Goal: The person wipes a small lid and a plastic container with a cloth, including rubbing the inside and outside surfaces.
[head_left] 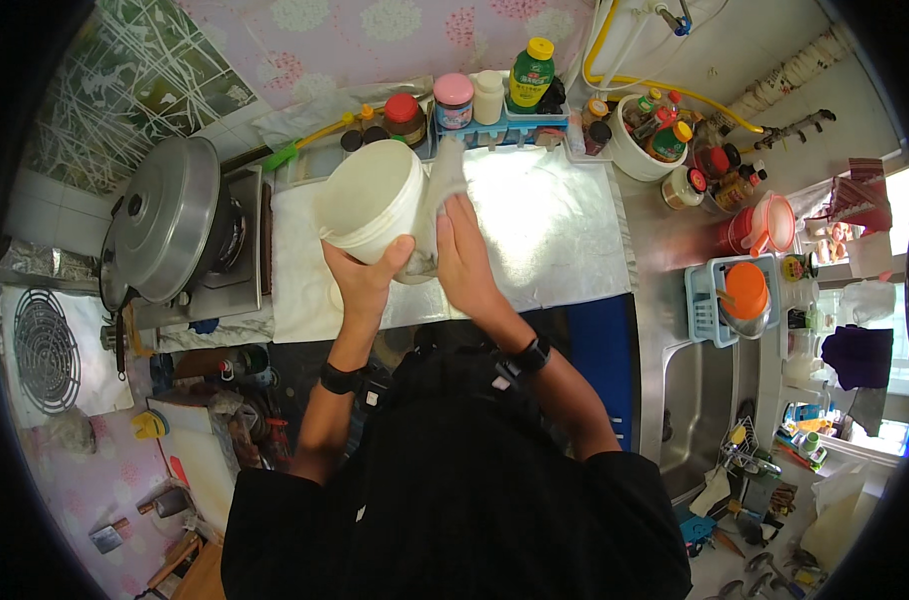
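Tilted above the counter is a white plastic bucket (372,191), its open mouth turned to the upper left. My left hand (364,277) grips it low at the rim, thumb on the outer wall. Against the bucket's right side my right hand (466,259) presses a pale grey cloth (445,176), fingers stretched flat along it. Part of the cloth hangs past my fingertips, slightly blurred. Beneath lies the counter's silvery covering sheet (559,225), bright with glare.
A large lidded metal pot (169,217) sits on the gas stove (233,277) at left. Jars and bottles line the back, including a green bottle with a yellow cap (531,79). At right are a white tub of bottles (638,161), a blue basket (698,304) and a steel sink (698,412).
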A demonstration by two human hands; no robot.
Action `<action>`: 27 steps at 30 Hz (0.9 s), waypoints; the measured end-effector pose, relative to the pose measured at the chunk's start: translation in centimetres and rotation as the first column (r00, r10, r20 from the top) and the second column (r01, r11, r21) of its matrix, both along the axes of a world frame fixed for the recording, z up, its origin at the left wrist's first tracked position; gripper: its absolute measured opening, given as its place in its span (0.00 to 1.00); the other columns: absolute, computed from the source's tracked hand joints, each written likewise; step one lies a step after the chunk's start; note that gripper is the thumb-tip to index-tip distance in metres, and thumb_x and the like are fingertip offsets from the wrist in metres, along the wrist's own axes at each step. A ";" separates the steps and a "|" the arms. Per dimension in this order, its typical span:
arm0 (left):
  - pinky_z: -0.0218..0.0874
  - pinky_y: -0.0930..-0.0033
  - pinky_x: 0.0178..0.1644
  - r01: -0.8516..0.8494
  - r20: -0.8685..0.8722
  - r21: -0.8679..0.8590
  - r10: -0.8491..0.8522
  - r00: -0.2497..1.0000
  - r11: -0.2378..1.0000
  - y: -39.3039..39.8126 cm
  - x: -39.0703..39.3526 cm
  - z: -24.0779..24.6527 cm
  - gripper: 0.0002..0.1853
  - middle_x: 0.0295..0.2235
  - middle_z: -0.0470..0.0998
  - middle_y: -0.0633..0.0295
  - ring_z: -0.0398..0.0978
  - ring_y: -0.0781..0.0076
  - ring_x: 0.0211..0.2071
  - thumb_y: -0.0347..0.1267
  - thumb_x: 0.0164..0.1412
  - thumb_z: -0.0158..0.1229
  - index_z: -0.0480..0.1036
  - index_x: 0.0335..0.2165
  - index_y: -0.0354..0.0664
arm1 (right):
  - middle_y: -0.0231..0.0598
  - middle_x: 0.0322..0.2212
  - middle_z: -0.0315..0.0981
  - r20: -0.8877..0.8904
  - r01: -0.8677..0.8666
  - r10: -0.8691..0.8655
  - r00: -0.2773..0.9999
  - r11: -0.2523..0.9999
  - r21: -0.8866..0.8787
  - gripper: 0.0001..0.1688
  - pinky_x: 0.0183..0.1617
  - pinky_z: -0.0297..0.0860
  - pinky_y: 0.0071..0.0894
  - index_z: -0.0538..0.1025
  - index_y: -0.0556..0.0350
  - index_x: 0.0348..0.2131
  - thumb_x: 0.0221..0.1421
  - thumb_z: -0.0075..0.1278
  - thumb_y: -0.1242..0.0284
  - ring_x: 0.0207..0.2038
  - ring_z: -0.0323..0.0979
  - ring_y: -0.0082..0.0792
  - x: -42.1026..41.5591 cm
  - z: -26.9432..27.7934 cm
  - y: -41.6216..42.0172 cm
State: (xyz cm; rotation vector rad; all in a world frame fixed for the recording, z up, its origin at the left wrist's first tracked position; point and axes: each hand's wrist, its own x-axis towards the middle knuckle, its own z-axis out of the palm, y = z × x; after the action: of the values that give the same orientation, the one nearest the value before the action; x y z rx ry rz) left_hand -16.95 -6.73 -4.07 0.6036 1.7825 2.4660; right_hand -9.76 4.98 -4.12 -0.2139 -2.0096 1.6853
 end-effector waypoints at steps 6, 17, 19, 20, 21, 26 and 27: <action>0.65 0.64 0.54 -0.032 0.030 -0.065 0.034 0.999 0.997 0.3 -0.6 0.4 0.45 0.49 0.71 0.54 0.72 0.65 0.49 0.32 0.41 0.75 0.59 0.54 0.33 | 0.62 0.57 0.53 -0.044 0.027 -0.018 0.999 0.978 0.205 0.35 0.65 0.52 0.45 0.55 0.67 0.61 0.57 0.47 0.76 0.59 0.55 0.63 0.7 -2.6 -1.1; 0.62 0.63 0.56 0.288 -0.049 -0.230 -0.307 0.950 0.929 -1.9 -0.6 0.7 0.56 0.53 0.67 0.52 0.68 0.64 0.54 0.40 0.33 0.80 0.56 0.58 0.33 | 0.46 0.59 0.55 -0.069 -0.253 0.255 0.965 0.967 0.033 0.77 0.66 0.55 0.41 0.46 0.61 0.65 0.25 0.77 0.62 0.62 0.56 0.41 0.4 0.1 2.7; 0.60 0.62 0.58 0.311 -0.021 -0.212 -0.322 0.946 0.926 -1.4 -0.5 0.7 0.61 0.54 0.67 0.53 0.67 0.63 0.55 0.45 0.30 0.82 0.56 0.58 0.34 | 0.46 0.58 0.57 -0.071 -0.242 0.238 0.969 0.968 -0.062 0.77 0.66 0.55 0.40 0.46 0.60 0.64 0.24 0.78 0.63 0.62 0.57 0.40 0.7 -0.6 2.8; 0.55 0.59 0.61 0.322 -0.008 -0.230 -0.332 0.943 0.918 -1.3 -0.2 1.0 0.73 0.58 0.62 0.51 0.62 0.59 0.59 0.50 0.25 0.83 0.47 0.63 0.33 | 0.45 0.57 0.57 -0.121 -0.235 0.221 0.968 0.965 -0.117 0.74 0.66 0.55 0.41 0.47 0.59 0.63 0.25 0.78 0.65 0.62 0.57 0.39 0.7 -1.2 2.9; 0.54 0.59 0.62 0.320 -0.069 -0.205 -0.340 0.938 0.925 -1.1 0.0 1.2 0.76 0.59 0.60 0.50 0.61 0.58 0.60 0.50 0.24 0.83 0.43 0.64 0.33 | 0.45 0.58 0.56 -0.102 -0.247 0.230 0.968 0.946 -0.209 0.73 0.66 0.55 0.41 0.47 0.59 0.63 0.26 0.77 0.65 0.62 0.56 0.38 0.8 -1.1 2.8; 0.48 0.57 0.66 0.269 -0.247 -0.309 -0.350 0.904 0.912 -0.9 -0.2 0.9 0.84 0.64 0.53 0.46 0.54 0.55 0.65 0.44 0.25 0.82 0.27 0.67 0.35 | 0.45 0.61 0.52 0.012 -0.238 0.271 0.962 0.863 -0.446 0.67 0.67 0.52 0.42 0.43 0.59 0.66 0.40 0.70 0.64 0.64 0.52 0.38 2.0 -0.9 2.7; 0.47 0.57 0.66 0.251 -0.232 -0.358 -0.346 0.909 0.899 -0.9 -0.2 1.1 0.82 0.64 0.53 0.46 0.54 0.55 0.65 0.42 0.27 0.82 0.28 0.67 0.35 | 0.45 0.62 0.51 0.046 -0.225 0.271 0.962 0.874 -0.431 0.65 0.67 0.50 0.43 0.43 0.59 0.66 0.44 0.68 0.61 0.65 0.51 0.38 2.2 -0.7 2.8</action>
State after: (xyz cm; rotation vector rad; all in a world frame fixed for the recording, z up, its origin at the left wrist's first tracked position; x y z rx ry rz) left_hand -17.12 -7.65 -3.00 1.1593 1.9493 1.9063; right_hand -7.56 7.74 -4.80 -0.2005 -1.7758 2.3140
